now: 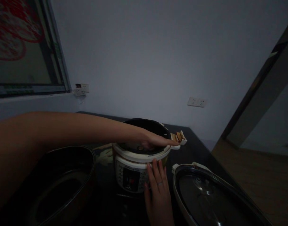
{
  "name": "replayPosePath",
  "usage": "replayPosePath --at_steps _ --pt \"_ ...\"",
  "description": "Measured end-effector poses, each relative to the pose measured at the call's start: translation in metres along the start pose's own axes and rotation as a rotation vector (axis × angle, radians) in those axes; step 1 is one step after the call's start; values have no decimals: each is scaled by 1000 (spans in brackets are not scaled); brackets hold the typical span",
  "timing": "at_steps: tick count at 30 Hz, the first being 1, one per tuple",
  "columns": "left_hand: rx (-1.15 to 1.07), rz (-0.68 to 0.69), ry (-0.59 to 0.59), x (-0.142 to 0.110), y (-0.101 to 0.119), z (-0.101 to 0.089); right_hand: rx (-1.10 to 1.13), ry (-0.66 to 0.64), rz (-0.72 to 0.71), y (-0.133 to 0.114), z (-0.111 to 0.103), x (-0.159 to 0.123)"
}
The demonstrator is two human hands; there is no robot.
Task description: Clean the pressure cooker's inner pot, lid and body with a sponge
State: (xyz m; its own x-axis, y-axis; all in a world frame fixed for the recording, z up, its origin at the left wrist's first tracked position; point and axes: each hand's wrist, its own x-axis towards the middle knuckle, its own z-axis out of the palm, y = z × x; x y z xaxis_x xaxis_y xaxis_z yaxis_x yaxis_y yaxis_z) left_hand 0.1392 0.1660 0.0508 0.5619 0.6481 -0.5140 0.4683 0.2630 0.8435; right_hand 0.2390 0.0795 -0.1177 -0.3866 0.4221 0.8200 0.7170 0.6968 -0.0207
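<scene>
A white electric pressure cooker (119, 175), with a button panel on its front, stands lidless on the dark table. My left arm reaches in from the left across its dark opening. My left hand (159, 140) lies over the right part of the rim, one digit stretched out beside the stained hinge bracket (179, 137); its other fingers are mostly hidden. On the cooker's front right side rest the outstretched fingers of my right hand (159, 191), a ring on one of them. Inside the cooker a small round fitting (140, 147) shows at the bottom.
At front left sits a dark inner pot (93, 163), partly behind my left arm. The cooker's lid (202, 194) lies at right, near the edge of the black table (191, 153). Behind are a wall with sockets (197, 102) and a window (23, 75).
</scene>
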Motion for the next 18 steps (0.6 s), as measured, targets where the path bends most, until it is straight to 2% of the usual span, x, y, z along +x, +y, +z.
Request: replayPosePath --at_steps 2,5,7,12,14,18 --pt "48 -64 -119 -16 -6 -6 12 12 1 0 -2 0" --pt "76 -103 -170 -33 -19 -17 29 63 -10 1 -6 1" --pt "78 -139 -143 -40 -27 -25 38 113 -33 2 -9 3" --pt "104 -254 94 -43 -38 -45 15 125 -53 2 -9 19" --pt "101 -278 94 -38 -42 -48 -1 93 -42 0 -7 27" --pt "54 -223 47 -22 -51 -43 -10 67 -51 -1 -6 33"
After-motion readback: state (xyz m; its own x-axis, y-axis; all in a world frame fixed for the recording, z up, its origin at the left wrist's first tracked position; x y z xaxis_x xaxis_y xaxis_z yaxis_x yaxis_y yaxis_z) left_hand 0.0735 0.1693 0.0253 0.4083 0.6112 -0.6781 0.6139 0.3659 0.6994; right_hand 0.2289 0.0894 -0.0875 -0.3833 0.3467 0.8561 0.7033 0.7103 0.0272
